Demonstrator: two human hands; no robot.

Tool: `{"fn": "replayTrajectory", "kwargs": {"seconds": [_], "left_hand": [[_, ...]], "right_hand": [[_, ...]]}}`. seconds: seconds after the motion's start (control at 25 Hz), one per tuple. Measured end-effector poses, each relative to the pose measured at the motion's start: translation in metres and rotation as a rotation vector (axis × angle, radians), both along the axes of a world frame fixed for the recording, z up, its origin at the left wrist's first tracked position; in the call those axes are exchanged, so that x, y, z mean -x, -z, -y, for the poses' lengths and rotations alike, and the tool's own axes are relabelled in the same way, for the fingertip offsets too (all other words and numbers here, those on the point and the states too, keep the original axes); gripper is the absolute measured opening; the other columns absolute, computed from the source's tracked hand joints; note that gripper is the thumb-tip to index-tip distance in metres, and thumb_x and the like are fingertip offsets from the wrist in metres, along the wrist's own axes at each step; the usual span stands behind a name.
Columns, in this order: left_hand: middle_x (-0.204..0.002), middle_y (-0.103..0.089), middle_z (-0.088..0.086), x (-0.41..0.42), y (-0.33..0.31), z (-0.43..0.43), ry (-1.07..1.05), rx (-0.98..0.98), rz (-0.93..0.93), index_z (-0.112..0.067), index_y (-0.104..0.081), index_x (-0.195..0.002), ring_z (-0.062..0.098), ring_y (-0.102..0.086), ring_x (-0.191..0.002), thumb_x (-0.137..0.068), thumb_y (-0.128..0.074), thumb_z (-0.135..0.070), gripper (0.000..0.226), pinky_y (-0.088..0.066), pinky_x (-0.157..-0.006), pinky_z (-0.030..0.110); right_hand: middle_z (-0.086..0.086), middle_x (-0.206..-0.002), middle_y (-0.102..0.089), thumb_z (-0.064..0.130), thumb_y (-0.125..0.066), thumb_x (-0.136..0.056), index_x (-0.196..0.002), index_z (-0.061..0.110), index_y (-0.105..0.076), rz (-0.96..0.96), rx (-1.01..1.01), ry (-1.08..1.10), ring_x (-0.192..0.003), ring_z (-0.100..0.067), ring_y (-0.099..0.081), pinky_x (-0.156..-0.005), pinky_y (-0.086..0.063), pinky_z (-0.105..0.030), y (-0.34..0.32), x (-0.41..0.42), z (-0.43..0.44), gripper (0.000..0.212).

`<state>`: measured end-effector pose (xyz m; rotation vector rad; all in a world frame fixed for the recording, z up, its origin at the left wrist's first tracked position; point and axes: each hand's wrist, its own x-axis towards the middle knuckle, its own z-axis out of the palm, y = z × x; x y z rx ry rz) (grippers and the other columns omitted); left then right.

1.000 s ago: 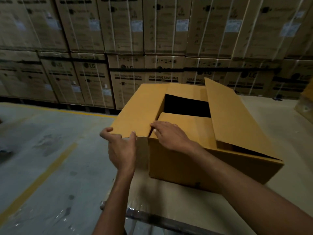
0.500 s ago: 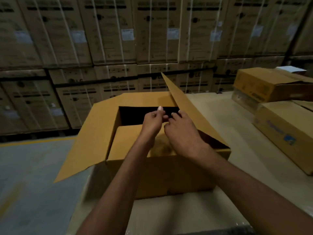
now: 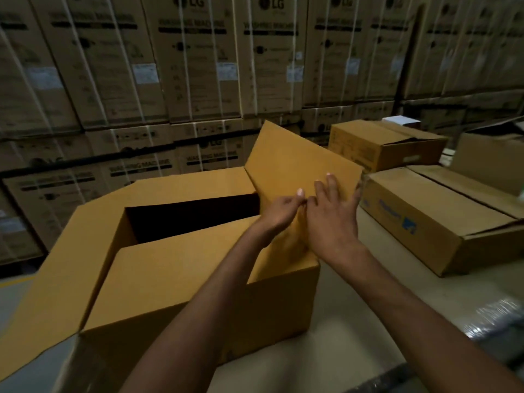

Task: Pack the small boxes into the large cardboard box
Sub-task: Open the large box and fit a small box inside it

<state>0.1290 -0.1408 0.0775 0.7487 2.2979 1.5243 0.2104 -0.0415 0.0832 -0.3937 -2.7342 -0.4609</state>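
Pale tabletop (image 3: 354,336) carries the large cardboard box (image 3: 198,293), its top open and dark inside. Your right hand (image 3: 331,222) lies flat on the box's raised right flap (image 3: 297,160), fingers (image 3: 333,185) wide and straight. Your left hand (image 3: 279,211) touches the same flap with fingers curled; you cannot tell if it grips. Right of the box sit closed boxes (image 3: 425,219). Behind the box stand tall stacked cartons (image 3: 198,66).

- Washing-machine cartons (image 3: 198,66) bearing the LG logo, bound with white straps, rise in stacked rows across the back of a dimly lit warehouse.
- White labels (image 3: 226,70) mark the carton fronts.
- Grey floor (image 3: 11,302) shows at left.
- Clear plastic wrap (image 3: 493,316) glints on the pale worktop (image 3: 368,321).
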Motion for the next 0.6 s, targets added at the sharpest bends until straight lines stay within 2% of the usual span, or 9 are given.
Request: {"fn": "replayTrajectory", "kwargs": {"seconds": [0.08,0.16,0.2,0.24,0.32,0.4,0.48,0.56,0.6], "left_hand": [[-0.134,-0.062,-0.002,0.013,0.024,-0.011,0.011,0.294,-0.220,-0.020,-0.061,-0.138,0.021,-0.052,-0.128,-0.107,-0.037,-0.046,0.047,-0.037,-0.108,0.038],[-0.146,-0.055,-0.002,0.019,0.045,-0.022,0.012,0.578,-0.396,-0.026,-0.056,-0.142,0.025,-0.036,-0.145,-0.107,-0.041,-0.039,0.040,-0.026,-0.116,0.047],[-0.149,-0.053,-0.002,0.020,0.053,-0.025,0.027,0.667,-0.453,-0.027,-0.055,-0.141,0.025,-0.028,-0.149,-0.107,-0.041,-0.038,0.039,-0.020,-0.116,0.049],[-0.149,-0.052,-0.002,0.019,0.059,-0.026,0.047,0.720,-0.485,-0.026,-0.056,-0.139,0.025,-0.023,-0.151,-0.107,-0.040,-0.038,0.038,-0.017,-0.116,0.050],[-0.148,-0.053,-0.004,0.017,0.063,-0.026,0.054,0.688,-0.515,-0.026,-0.058,-0.138,0.022,-0.024,-0.151,-0.107,-0.039,-0.041,0.039,-0.017,-0.118,0.051],[-0.148,-0.053,-0.006,0.021,0.063,-0.015,-0.029,0.528,-0.518,-0.028,-0.055,-0.141,0.017,-0.040,-0.142,-0.105,-0.044,-0.042,0.040,-0.025,-0.118,0.053],[-0.147,-0.053,-0.007,0.036,0.062,0.007,-0.209,0.458,-0.533,-0.029,-0.052,-0.142,0.014,-0.049,-0.134,-0.104,-0.045,-0.042,0.040,-0.033,-0.115,0.052],[-0.149,-0.052,-0.004,0.055,0.057,0.038,-0.387,0.584,-0.496,-0.028,-0.049,-0.145,0.017,-0.044,-0.139,-0.105,-0.043,-0.044,0.044,-0.028,-0.118,0.052],[-0.149,-0.051,-0.002,0.062,0.054,0.055,-0.452,0.677,-0.445,-0.026,-0.047,-0.147,0.019,-0.041,-0.142,-0.105,-0.041,-0.046,0.047,-0.023,-0.119,0.053]], "right_hand": [[-0.007,-0.171,-0.012,0.041,-0.044,-0.102,-0.155,0.026,-0.036,0.055,0.201,0.078,-0.157,-0.037,0.007,-0.109,-0.001,-0.081,0.024,0.012,-0.021,0.056],[-0.003,-0.171,-0.010,0.036,-0.034,-0.106,-0.158,0.031,-0.027,0.175,0.507,0.130,-0.156,-0.038,0.002,-0.110,-0.004,-0.082,0.052,0.026,-0.049,0.052],[-0.006,-0.170,-0.015,0.036,-0.030,-0.108,-0.158,0.030,-0.027,0.266,0.636,0.122,-0.156,-0.038,-0.007,-0.114,-0.011,-0.078,0.065,0.030,-0.061,0.050],[-0.012,-0.165,-0.027,0.036,-0.027,-0.110,-0.155,0.024,-0.033,0.356,0.717,0.098,-0.152,-0.038,-0.022,-0.117,-0.023,-0.067,0.076,0.034,-0.069,0.047],[-0.018,-0.146,-0.053,0.036,-0.032,-0.110,-0.140,0.012,-0.052,0.480,0.742,0.064,-0.132,-0.037,-0.052,-0.104,-0.045,-0.045,0.084,0.037,-0.072,0.044],[-0.013,-0.126,-0.066,0.036,-0.041,-0.106,-0.125,0.014,-0.064,0.392,0.707,0.029,-0.112,-0.032,-0.064,-0.088,-0.050,-0.039,0.081,0.047,-0.067,0.036],[-0.007,-0.115,-0.069,0.035,-0.042,-0.106,-0.116,0.019,-0.066,0.162,0.662,-0.074,-0.100,-0.027,-0.065,-0.082,-0.053,-0.037,0.071,0.063,-0.053,0.031],[-0.006,-0.118,-0.067,0.034,-0.040,-0.109,-0.118,0.019,-0.065,0.028,0.700,-0.257,-0.100,-0.023,-0.062,-0.083,-0.052,-0.038,0.065,0.085,-0.037,0.030],[-0.007,-0.128,-0.064,0.033,-0.039,-0.110,-0.128,0.018,-0.062,0.039,0.717,-0.352,-0.110,-0.023,-0.060,-0.089,-0.051,-0.040,0.061,0.095,-0.027,0.033]]}}
